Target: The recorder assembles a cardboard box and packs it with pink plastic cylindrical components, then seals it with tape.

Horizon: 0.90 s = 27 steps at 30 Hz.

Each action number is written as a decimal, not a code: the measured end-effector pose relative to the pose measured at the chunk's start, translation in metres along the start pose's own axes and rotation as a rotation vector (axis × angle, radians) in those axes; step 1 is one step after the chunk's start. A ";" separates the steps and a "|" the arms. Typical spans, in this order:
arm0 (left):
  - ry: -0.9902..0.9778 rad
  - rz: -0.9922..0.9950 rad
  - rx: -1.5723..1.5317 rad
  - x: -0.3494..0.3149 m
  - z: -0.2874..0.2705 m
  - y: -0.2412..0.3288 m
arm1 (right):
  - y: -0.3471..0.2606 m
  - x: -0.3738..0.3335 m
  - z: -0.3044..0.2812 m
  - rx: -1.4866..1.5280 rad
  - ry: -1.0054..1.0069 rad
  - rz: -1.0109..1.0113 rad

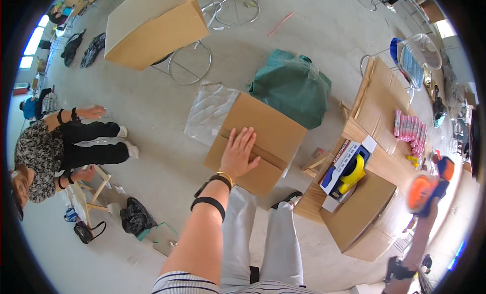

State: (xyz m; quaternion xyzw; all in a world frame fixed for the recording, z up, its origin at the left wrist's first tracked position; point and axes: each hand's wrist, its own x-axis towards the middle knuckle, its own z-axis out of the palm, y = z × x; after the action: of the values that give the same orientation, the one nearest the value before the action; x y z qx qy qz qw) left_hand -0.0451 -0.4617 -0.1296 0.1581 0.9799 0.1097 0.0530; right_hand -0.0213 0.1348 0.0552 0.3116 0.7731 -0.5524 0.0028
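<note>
My left hand lies flat with fingers spread on top of a closed brown carton, which rests low in front of my legs. A seam between the carton's flaps runs beneath the fingers. Far out to the right, my right hand grips a tape dispenser in blue and orange, held up off the table; the fingers are partly hidden and a little blurred. Clear plastic wrap lies against the carton's far left side. Behind the carton sits a bulging green sack.
A wooden table at right bears an open printed box with a yellow item, pink packets and an open carton. A large carton sits on a stool at upper left. Another person stands at left.
</note>
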 end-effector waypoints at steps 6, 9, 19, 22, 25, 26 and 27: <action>0.069 0.015 -0.136 -0.001 0.023 -0.003 | -0.053 -0.120 0.234 0.232 -0.310 0.334; 0.065 0.022 -0.153 -0.001 0.022 -0.005 | -0.042 -0.143 0.318 0.286 -0.417 0.399; 0.029 0.004 -0.136 0.001 0.025 -0.008 | 0.012 -0.128 0.393 0.272 -0.334 0.404; 0.047 0.006 -0.129 -0.002 0.024 -0.006 | 0.017 -0.131 0.399 0.298 -0.396 0.391; 0.042 0.007 -0.146 -0.002 0.023 -0.004 | 0.027 -0.133 0.406 0.304 -0.421 0.327; 0.021 0.001 -0.129 -0.001 0.023 -0.002 | 0.031 -0.130 0.406 0.317 -0.431 0.321; 0.000 -0.003 -0.112 0.000 0.022 0.000 | 0.035 -0.128 0.406 0.330 -0.439 0.313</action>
State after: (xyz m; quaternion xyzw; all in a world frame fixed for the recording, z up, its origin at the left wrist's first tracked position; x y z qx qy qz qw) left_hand -0.0425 -0.4573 -0.1506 0.1537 0.9724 0.1642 0.0618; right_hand -0.0395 -0.2671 -0.0884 0.2966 0.5966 -0.7173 0.2041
